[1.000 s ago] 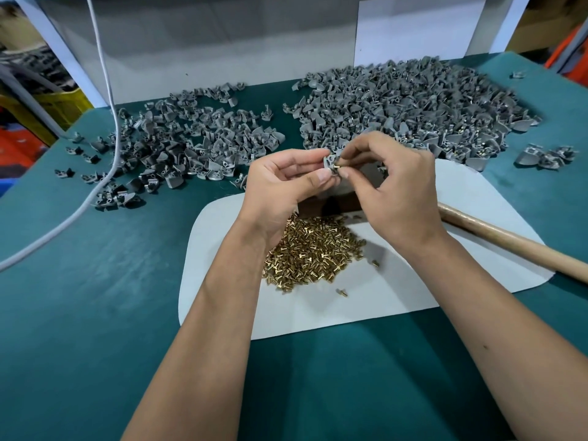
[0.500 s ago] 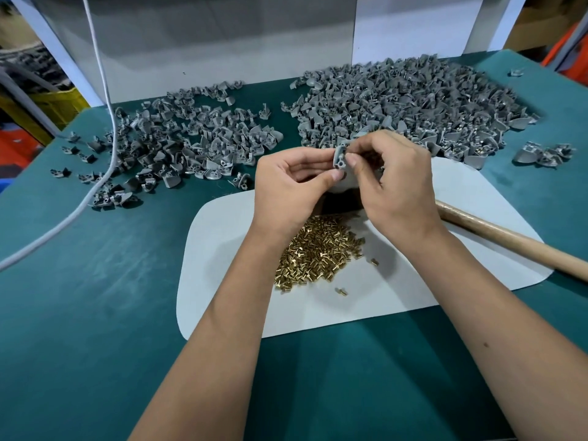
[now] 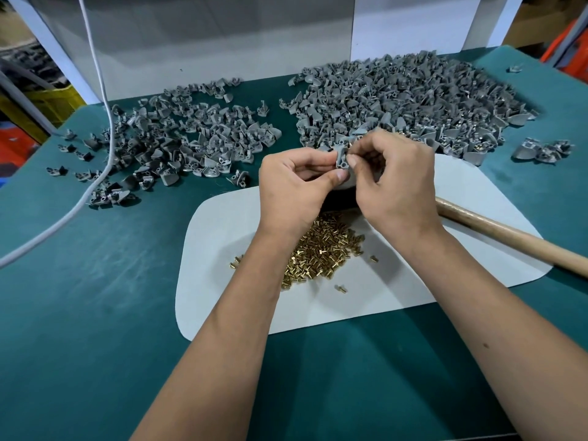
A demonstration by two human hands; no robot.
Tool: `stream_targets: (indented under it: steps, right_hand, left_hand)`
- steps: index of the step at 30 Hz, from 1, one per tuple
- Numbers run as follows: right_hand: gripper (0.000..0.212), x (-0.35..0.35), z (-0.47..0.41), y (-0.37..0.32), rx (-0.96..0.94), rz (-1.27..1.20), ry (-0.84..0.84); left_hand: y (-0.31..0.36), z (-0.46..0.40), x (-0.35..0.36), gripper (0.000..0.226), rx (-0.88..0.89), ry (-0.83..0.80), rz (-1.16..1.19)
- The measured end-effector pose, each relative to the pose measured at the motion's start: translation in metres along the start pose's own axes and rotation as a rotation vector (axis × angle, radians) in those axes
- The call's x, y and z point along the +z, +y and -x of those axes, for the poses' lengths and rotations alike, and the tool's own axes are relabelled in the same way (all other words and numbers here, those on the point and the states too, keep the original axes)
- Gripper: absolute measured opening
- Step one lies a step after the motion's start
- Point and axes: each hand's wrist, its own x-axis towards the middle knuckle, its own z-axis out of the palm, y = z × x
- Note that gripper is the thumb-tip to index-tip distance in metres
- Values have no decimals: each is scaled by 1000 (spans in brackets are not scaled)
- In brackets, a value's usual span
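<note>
The teal counter point(image 3: 95, 313) fills the view and runs out of frame at the near, left and right edges. On it lies a white mat point(image 3: 222, 237) with rounded corners; both forearms cross its near edge and the hands cover its far middle part.

At the far right a large heap of grey parts point(image 3: 413, 100) reaches the mat's far edge, and its near rim is hidden behind the right hand. A thinner, looser spread of grey parts point(image 3: 178, 138) lies at the far left, well apart from the mat. A small cluster of parts point(image 3: 541, 151) sits alone near the right edge.

A wooden handle point(image 3: 509, 237) slants across the mat's right side. Its far end vanishes under the right wrist and its near end is cut off by the frame, so its head cannot be seen. A grey cable point(image 3: 101, 90) hangs down at the far left and trails off the left edge.

The left hand point(image 3: 292, 189) and right hand point(image 3: 397, 183) meet above the mat's far edge. The left hand pinches a single grey part point(image 3: 342, 157) between thumb and curled fingers. The right hand's thumb and forefinger pinch that part's right side; whether a brass piece sits between them is too small to tell.

A heap of brass pins point(image 3: 321, 249) lies on the mat just near of the hands, partly hidden by the left wrist. A few stray pins point(image 3: 341, 288) lie around it.
</note>
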Motion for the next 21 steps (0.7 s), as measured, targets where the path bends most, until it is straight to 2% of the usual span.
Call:
stream_targets:
  steps: [5, 10, 15, 18, 21]
  right_hand:
    - [6, 1, 0, 0, 14, -18, 20]
    - [7, 0, -3, 2, 35, -5, -31]
    - [10, -20, -11, 5, 68, -9, -182]
    - [8, -43, -22, 18, 123, 167, -281]
    - [21, -69, -29, 41, 295, 530, -592]
  left_hand:
    - [0, 1, 0, 27, 61, -22, -67]
    - [0, -2, -1, 43, 240, -6, -299]
    - [-5, -4, -5, 20, 310, -25, -453]
    - [-7, -7, -8, 14, 317, -2, -620]
    - [-9, -10, -11, 12, 201, 12, -678]
